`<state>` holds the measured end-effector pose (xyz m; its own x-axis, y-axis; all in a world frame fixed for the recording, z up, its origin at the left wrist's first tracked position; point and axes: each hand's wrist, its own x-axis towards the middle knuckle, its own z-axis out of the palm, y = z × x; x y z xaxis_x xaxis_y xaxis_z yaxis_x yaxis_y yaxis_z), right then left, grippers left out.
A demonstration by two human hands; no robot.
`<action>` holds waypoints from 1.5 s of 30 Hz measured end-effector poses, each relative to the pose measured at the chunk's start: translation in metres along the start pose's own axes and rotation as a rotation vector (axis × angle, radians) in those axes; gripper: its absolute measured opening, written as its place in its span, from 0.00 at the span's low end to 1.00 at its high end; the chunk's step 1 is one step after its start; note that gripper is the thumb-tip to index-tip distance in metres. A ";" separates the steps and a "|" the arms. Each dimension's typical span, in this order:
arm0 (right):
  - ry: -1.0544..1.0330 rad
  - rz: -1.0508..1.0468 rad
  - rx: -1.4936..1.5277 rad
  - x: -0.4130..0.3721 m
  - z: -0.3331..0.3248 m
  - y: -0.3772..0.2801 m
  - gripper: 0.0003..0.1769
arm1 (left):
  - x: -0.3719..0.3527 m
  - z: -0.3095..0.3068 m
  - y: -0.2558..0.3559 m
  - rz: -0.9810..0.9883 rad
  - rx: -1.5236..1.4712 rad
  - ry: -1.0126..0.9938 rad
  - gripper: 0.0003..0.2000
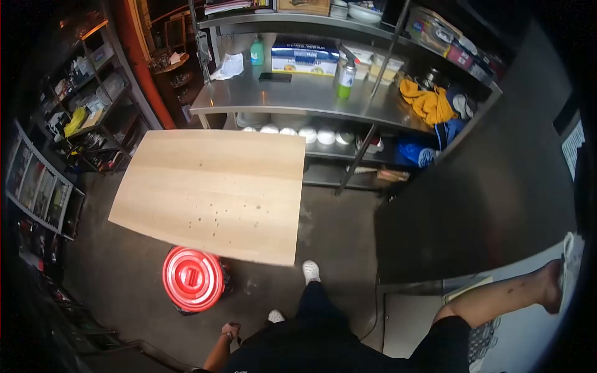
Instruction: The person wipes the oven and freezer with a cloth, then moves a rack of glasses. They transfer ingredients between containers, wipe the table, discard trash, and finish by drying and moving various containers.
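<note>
My left hand [231, 329] hangs low beside my body with its fingers curled in; whether anything small is inside does not show. Close by on the floor stands a round bin with a red lid [193, 279]. At the far right my right hand [551, 287] reaches out to the edge of a white surface [528, 336], next to an upright white strip [568, 245]. Its fingers are hidden at the dark rim of the view. A wooden board [214, 186] with scattered dark spots lies ahead of me, apart from both hands.
Behind the board is a steel shelf unit [298, 96] with a cling wrap box [305, 57], a spray bottle [346, 78], a green bottle [257, 51] and a yellow cloth [426, 102]. A large dark panel [472, 205] rises on the right. Loaded racks [93, 93] line the left.
</note>
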<state>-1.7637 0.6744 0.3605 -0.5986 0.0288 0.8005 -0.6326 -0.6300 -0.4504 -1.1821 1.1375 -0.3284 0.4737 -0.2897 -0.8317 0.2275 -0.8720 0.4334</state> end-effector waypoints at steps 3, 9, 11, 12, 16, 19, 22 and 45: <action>0.007 -0.199 0.024 -0.058 0.074 -0.032 0.17 | -0.004 0.028 0.049 -0.067 -0.089 0.002 0.07; -0.765 -0.178 0.280 -0.343 0.315 -0.042 0.17 | 0.034 0.095 0.125 -0.194 -0.773 0.056 0.08; -1.584 -0.274 0.035 -0.483 0.398 -0.004 0.17 | 0.028 0.117 0.159 -0.001 -0.474 0.118 0.08; -1.994 -0.437 -0.203 -0.551 0.419 0.027 0.17 | 0.017 0.123 0.165 -0.006 -0.479 0.124 0.08; -2.802 -0.711 -0.213 -0.651 0.299 0.129 0.23 | -0.012 0.126 0.196 -0.074 -0.591 0.176 0.08; -3.232 0.109 0.350 -0.674 0.137 0.234 0.20 | -0.016 0.113 0.178 -0.185 -0.679 0.212 0.09; -3.329 0.386 0.034 -0.636 0.063 0.247 0.19 | -0.036 0.110 0.163 -0.103 -0.289 0.189 0.09; -3.175 -0.403 0.194 -0.781 0.048 -0.050 0.13 | -0.147 0.017 0.020 0.031 -0.351 0.680 0.14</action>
<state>-1.2414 0.6463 -0.2233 0.6243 0.1037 -0.7743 -0.4112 -0.7991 -0.4386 -1.2620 1.1563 -0.2031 0.8777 0.0936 -0.4699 0.4088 -0.6578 0.6326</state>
